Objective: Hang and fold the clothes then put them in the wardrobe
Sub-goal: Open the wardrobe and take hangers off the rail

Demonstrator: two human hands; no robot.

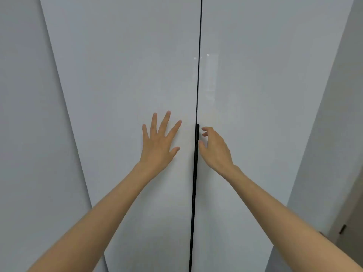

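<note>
Two glossy white wardrobe doors fill the view, the left door [125, 75] and the right door [265, 85], closed with a thin dark gap between them. A black handle strip [197, 138] runs down the inner edge of the right door. My left hand [158, 142] lies flat on the left door with fingers spread and straight. My right hand [214, 148] hovers at the handle strip with fingers loosely curled; thumb and fingertips are near the strip, holding nothing that I can see. No clothes are in view.
A further white panel [29, 134] stands at the left. A white wall [337, 114] stands at the right, with a brownish door and a small dark fitting [342, 229] low at the right edge.
</note>
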